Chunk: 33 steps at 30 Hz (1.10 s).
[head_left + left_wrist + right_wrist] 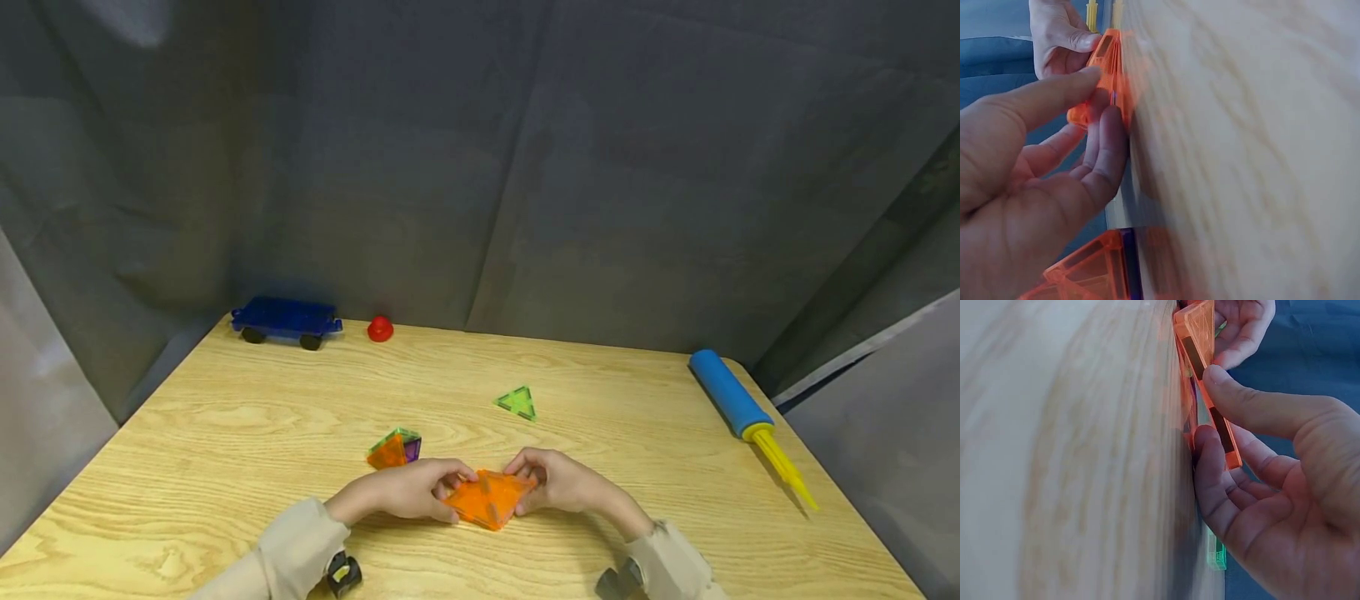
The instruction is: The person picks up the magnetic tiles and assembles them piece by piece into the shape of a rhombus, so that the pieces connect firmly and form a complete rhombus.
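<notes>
Orange translucent magnetic tiles [487, 500], triangles joined into a diamond shape, are held low at the table by both hands. My left hand [412, 488] pinches their left corner between thumb and fingers. At the opposite corner my right hand [561, 482] grips with its thumb [1235, 390] on the upper face and fingers below. The wrist views show the tiles slightly tilted, close to the wood. Just behind my left hand stands a small pyramid [388, 452] of orange, green and purple tiles, partly hidden by that hand.
A green triangle tile [519, 403] lies flat beyond my hands. At the back left are a blue wheeled wagon [287, 318] and a red dome-shaped piece [380, 328]. A blue and yellow pump [731, 396] lies along the right edge. Dark cloth [615, 183] hangs behind the table.
</notes>
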{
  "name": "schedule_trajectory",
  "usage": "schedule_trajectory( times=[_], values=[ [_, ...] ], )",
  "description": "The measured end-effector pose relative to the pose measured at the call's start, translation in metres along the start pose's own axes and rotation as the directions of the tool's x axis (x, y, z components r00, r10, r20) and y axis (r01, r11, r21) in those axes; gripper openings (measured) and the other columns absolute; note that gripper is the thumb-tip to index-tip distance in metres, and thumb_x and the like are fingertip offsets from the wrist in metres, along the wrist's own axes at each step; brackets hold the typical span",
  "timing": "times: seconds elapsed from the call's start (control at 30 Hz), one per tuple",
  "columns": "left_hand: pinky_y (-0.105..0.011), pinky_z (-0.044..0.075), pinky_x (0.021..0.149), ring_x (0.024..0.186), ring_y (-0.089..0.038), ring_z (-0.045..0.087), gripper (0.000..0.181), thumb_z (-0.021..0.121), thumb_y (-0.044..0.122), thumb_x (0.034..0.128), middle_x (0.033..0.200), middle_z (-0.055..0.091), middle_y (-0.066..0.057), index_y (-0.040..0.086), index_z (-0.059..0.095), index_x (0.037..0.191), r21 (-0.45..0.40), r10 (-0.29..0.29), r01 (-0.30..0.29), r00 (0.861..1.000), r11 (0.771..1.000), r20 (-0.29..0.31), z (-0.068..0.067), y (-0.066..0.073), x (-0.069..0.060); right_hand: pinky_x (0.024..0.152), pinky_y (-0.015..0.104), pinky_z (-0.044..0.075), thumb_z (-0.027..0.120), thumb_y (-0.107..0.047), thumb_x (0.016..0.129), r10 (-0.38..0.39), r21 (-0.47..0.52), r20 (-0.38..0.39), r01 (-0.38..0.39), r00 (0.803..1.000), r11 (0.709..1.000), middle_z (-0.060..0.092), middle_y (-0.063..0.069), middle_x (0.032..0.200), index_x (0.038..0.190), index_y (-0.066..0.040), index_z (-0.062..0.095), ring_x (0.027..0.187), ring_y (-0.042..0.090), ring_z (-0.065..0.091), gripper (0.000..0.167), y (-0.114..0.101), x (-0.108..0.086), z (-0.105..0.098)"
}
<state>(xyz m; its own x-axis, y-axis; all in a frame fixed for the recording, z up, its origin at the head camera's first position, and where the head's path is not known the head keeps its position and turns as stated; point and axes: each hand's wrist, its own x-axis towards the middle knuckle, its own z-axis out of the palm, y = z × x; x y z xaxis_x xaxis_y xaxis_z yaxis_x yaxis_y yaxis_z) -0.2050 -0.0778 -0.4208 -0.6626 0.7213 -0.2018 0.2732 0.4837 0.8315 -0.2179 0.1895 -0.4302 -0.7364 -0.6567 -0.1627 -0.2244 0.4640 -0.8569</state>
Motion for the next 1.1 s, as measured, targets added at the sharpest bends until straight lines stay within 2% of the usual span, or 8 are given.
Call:
schedule_trajectory(
  times=[0.17,0.27,0.53,0.77,0.93,1.1],
  values=[
    [-0.027,0.05,0.082,0.096,-0.017,0.059,0.058,0.072,0.014,0.0853,0.119,0.057,-0.01,0.0,0.048,0.136,-0.014,-0.012,0.012,1.0,1.0,-0.015,0.001,0.0004,0.0,0.073,0.023,0.046,0.08,-0.011,0.075,0.019,-0.056,-0.019,-0.02,1.0,0.998,0.06,0.005,0.094,0.11,-0.002,0.06,0.085,0.018,0.053,0.042,-0.0003,-0.0004,0.0008],
    [-0.028,0.05,0.084,0.098,-0.017,0.059,0.056,0.071,0.015,0.086,0.12,0.059,-0.012,-0.002,0.049,0.135,-0.007,-0.014,0.014,1.0,1.0,-0.027,0.0011,0.001,0.0,0.073,0.022,0.045,0.081,-0.013,0.075,0.018,-0.081,-0.023,-0.02,1.0,0.997,0.06,0.004,0.094,0.109,-0.002,0.06,0.084,0.017,0.053,0.041,-0.0008,-0.001,0.0019],
    [-0.025,0.049,0.078,0.089,-0.011,0.057,0.051,0.07,0.016,0.0866,0.12,0.06,-0.013,-0.002,0.054,0.131,-0.009,-0.013,0.013,0.999,1.0,-0.043,0.0015,-0.0004,0.0014,0.075,0.021,0.046,0.081,-0.01,0.075,-0.002,-0.117,-0.011,0.001,1.0,0.993,0.06,0.003,0.094,0.107,-0.001,0.06,0.084,0.013,0.054,0.039,-0.0027,-0.0034,0.0027],
    [-0.027,0.049,0.08,0.091,-0.012,0.057,0.05,0.068,0.018,0.0887,0.126,0.058,-0.016,-0.002,0.053,0.132,-0.003,0.007,-0.007,0.999,1.0,-0.043,0.0009,0.0013,0.0005,0.071,0.021,0.045,0.08,-0.007,0.074,0.008,-0.104,-0.017,-0.01,1.0,0.995,0.059,0.003,0.092,0.106,0.0,0.059,0.08,0.013,0.051,0.039,-0.0037,-0.0045,0.0026],
    [-0.02,0.043,0.062,0.069,-0.009,0.05,0.049,0.065,0.016,0.091,0.122,0.059,-0.015,-0.003,0.051,0.134,-0.019,0.03,-0.032,0.998,0.999,-0.057,0.0005,0.0029,0.0004,0.068,0.02,0.043,0.081,-0.008,0.073,0.023,-0.125,-0.027,-0.026,0.999,0.992,0.056,0.003,0.087,0.106,-0.001,0.059,0.077,0.014,0.049,0.04,-0.0061,-0.0035,0.0044],
    [-0.019,0.04,0.053,0.06,-0.009,0.047,0.049,0.065,0.014,0.0908,0.112,0.058,-0.01,-0.004,0.05,0.134,-0.047,0.043,-0.048,0.995,0.998,-0.088,0.0007,0.003,0.0014,0.064,0.02,0.041,0.082,-0.012,0.074,0.03,-0.193,-0.035,-0.036,0.999,0.98,0.054,0.001,0.082,0.108,-0.002,0.059,0.073,0.012,0.046,0.042,-0.0093,-0.0011,0.0067]
  ],
)
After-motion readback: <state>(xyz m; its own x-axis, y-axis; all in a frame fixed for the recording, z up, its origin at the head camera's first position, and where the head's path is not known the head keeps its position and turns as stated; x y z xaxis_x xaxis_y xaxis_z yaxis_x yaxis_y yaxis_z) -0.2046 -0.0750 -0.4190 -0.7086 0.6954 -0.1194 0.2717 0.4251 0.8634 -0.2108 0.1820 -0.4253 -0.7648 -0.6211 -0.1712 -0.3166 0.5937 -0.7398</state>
